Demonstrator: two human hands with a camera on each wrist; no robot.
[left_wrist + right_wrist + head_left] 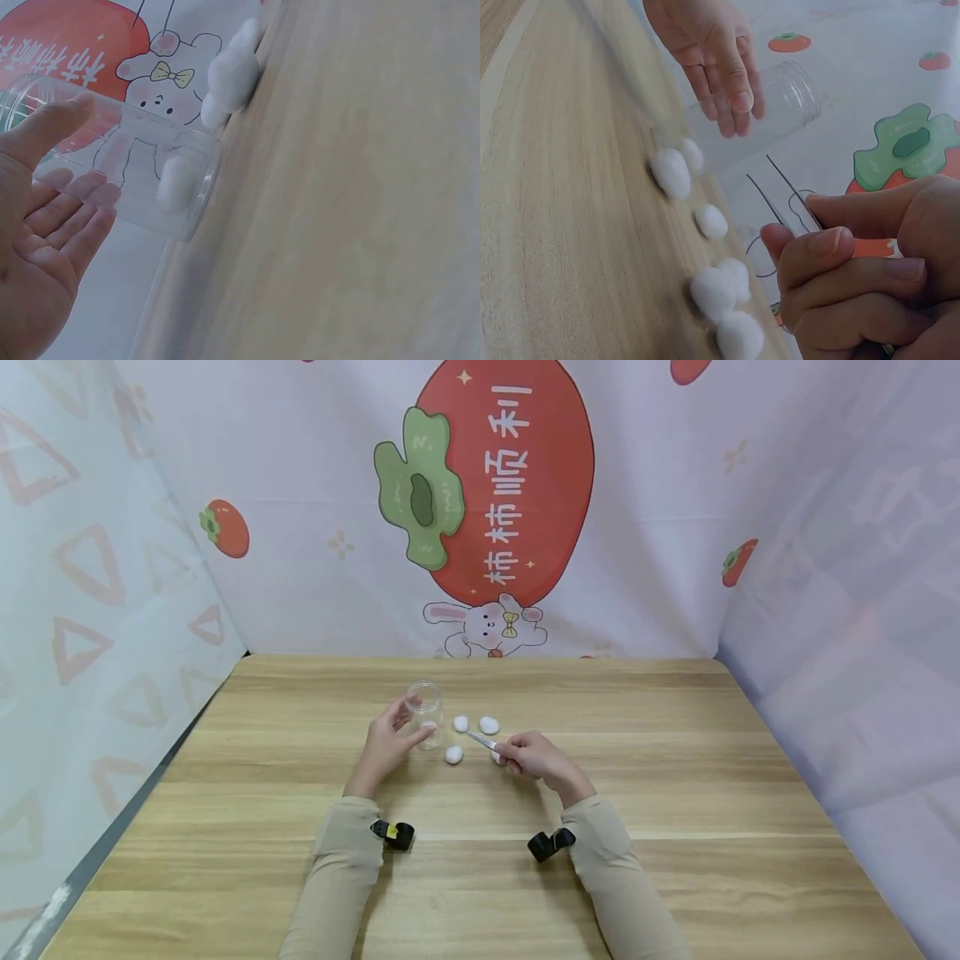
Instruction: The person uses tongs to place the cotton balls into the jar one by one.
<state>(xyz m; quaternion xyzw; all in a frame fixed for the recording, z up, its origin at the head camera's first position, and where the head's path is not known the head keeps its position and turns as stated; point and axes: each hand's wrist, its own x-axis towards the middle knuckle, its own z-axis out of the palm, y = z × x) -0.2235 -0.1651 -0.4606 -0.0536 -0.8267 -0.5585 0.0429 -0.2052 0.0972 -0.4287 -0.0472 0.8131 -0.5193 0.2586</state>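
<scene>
I'm steadying the clear jar (425, 714) with my left hand (386, 747), fingers curled round its wall, one cotton ball (174, 182) already inside. My right hand (536, 758) is pinching the tweezers (482, 742), tips parted and empty. Loose cotton balls (489, 725) are lying just right of the jar: featherlight, squashy, so I'm judging a gentle mid-ball nip is best

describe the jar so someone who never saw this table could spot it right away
On the wooden table, look just left of the middle, where the left hand holds the clear jar. It is the only see-through thing, and one cotton ball lies inside it.
</scene>
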